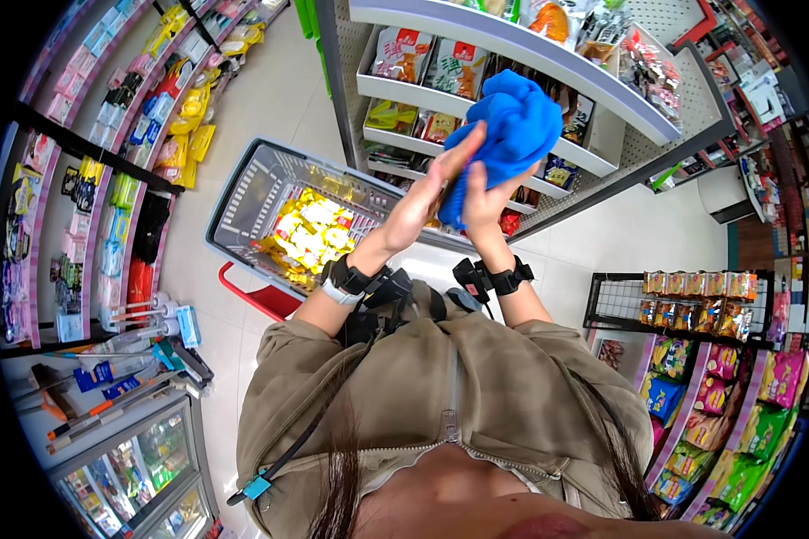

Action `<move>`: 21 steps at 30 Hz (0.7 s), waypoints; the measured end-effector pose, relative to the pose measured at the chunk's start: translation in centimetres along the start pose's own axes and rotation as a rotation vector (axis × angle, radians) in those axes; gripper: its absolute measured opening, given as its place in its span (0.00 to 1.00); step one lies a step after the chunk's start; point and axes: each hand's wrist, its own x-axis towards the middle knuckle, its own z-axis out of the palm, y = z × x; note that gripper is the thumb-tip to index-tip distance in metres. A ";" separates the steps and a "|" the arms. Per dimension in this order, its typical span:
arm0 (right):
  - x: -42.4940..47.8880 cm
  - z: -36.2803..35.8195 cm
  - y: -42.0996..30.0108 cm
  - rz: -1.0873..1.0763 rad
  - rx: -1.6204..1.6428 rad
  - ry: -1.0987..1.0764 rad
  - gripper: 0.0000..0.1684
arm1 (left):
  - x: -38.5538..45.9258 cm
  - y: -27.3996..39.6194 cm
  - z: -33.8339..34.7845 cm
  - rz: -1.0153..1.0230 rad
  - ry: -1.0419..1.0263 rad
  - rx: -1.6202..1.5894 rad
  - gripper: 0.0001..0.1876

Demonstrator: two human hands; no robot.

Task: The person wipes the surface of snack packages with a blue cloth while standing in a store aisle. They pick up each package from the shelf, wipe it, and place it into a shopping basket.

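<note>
A bunched blue cloth (pixel 512 121) is held up in front of a snack shelf. My right hand (pixel 489 202) grips it from the right, its thumb lying across the near side and the other fingers hidden behind the fabric. Against the cloth's left side presses my left hand (pixel 421 192), with its fingers stretched out. Below and to the left, a grey plastic shopping basket (pixel 243 182) with a red handle (pixel 259 296) holds several shiny yellow packets (pixel 313 229).
The perforated metal shelf unit (pixel 647 155) ahead carries packaged snacks (pixel 404 54). Shelves of packaged goods (pixel 118 209) line the left, above mop handles (pixel 101 411) and a glass-doored cooler (pixel 141 465). Bagged snacks (pixel 708 384) fill a rack at right.
</note>
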 end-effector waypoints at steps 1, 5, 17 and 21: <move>0.7 0.2 -1.2 0.101 0.094 0.066 0.51 | 0.1 0.3 -0.4 0.098 -0.073 0.309 0.28; -2.0 -0.8 -1.2 0.118 0.183 -0.005 0.46 | 0.2 -1.9 0.5 0.253 0.063 0.706 0.29; -2.5 -3.3 1.2 -0.241 0.128 -0.157 0.48 | 0.8 -1.6 3.9 0.252 0.107 0.414 0.24; -3.8 -4.7 -1.8 -0.255 -0.157 -0.319 0.47 | 2.6 -0.5 4.6 0.279 0.129 0.369 0.25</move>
